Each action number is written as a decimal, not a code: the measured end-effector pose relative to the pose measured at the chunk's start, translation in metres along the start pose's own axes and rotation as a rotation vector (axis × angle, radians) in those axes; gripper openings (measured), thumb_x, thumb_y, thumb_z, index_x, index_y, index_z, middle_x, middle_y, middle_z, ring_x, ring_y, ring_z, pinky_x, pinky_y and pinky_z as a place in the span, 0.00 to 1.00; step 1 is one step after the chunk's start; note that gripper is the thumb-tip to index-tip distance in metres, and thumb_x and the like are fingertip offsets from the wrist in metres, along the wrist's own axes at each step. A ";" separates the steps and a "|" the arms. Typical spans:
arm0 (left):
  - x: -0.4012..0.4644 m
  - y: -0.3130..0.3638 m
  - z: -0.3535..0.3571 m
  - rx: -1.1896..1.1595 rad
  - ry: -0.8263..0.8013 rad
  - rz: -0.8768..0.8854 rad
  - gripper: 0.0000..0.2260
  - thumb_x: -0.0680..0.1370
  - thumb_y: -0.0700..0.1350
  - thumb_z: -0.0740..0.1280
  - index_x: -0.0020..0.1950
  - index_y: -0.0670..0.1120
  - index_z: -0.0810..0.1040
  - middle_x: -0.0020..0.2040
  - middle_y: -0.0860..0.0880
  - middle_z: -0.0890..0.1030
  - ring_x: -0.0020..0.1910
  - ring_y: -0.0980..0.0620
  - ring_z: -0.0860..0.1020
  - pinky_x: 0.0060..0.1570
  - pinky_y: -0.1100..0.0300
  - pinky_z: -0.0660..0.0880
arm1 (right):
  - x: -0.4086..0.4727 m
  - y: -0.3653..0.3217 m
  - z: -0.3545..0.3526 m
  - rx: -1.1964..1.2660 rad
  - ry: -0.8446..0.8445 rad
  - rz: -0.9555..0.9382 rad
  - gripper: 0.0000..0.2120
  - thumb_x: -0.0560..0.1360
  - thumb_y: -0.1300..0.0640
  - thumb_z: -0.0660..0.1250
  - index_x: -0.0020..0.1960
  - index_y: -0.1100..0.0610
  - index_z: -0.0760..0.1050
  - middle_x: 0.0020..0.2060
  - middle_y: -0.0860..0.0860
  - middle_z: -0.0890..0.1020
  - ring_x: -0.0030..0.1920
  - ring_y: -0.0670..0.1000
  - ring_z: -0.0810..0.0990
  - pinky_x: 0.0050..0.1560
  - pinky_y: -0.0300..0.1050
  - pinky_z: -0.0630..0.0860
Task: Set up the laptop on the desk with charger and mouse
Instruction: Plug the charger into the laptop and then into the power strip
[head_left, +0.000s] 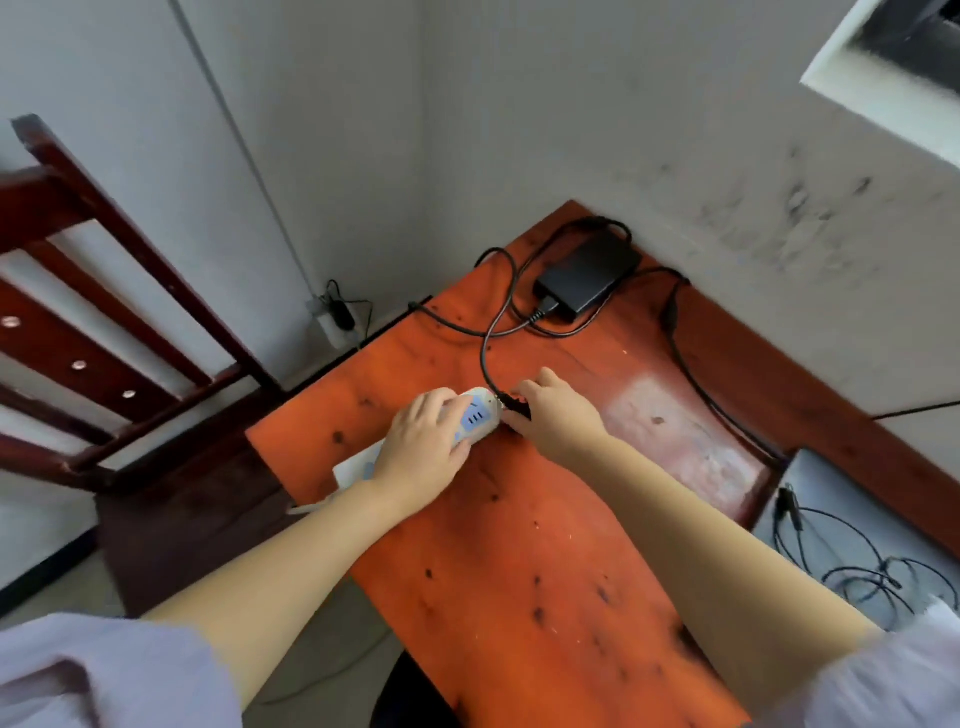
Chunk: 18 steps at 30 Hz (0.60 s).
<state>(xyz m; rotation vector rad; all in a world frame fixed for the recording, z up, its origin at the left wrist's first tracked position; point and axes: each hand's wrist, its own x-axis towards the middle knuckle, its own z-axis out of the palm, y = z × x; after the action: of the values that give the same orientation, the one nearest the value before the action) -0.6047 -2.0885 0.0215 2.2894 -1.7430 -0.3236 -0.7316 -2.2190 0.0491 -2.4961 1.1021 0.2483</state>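
Charger brick (587, 278), one, lies at the far corner of the surface (545, 545), its cable running to the plug (517, 406) your right hand (558, 421) pinches against the end of the one white power strip (475, 415). Your left hand (423, 447) closes its grip around the strip, steadying it. Step in hand, by judgement: plugging the charger in. Next calls for aligning prongs with the slots and pressing home. One laptop (852, 525) seems to lie at the right edge under loose cables; no mouse shows.
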 end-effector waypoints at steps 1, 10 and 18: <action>-0.005 -0.003 0.003 0.004 -0.015 -0.049 0.21 0.69 0.47 0.69 0.60 0.43 0.76 0.53 0.44 0.80 0.48 0.41 0.80 0.45 0.50 0.78 | 0.004 -0.004 0.001 -0.044 -0.034 0.003 0.18 0.76 0.47 0.63 0.59 0.59 0.73 0.55 0.57 0.71 0.55 0.59 0.74 0.44 0.50 0.71; -0.011 -0.007 0.020 0.090 0.020 -0.165 0.31 0.77 0.60 0.60 0.75 0.46 0.58 0.67 0.49 0.72 0.66 0.48 0.69 0.61 0.53 0.66 | 0.007 -0.001 -0.029 0.296 -0.047 0.070 0.04 0.73 0.59 0.65 0.48 0.54 0.75 0.50 0.55 0.75 0.47 0.58 0.80 0.47 0.53 0.80; -0.012 -0.009 0.020 0.063 0.060 -0.162 0.30 0.77 0.59 0.59 0.75 0.47 0.58 0.68 0.51 0.71 0.68 0.50 0.66 0.65 0.55 0.63 | 0.004 -0.016 -0.029 0.515 -0.083 -0.075 0.08 0.72 0.63 0.67 0.49 0.51 0.77 0.51 0.52 0.81 0.51 0.51 0.81 0.51 0.48 0.81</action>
<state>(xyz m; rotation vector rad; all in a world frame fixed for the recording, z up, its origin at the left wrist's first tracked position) -0.6055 -2.0761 -0.0002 2.4641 -1.5645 -0.2296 -0.7170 -2.2249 0.0787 -2.0423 0.8991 0.0363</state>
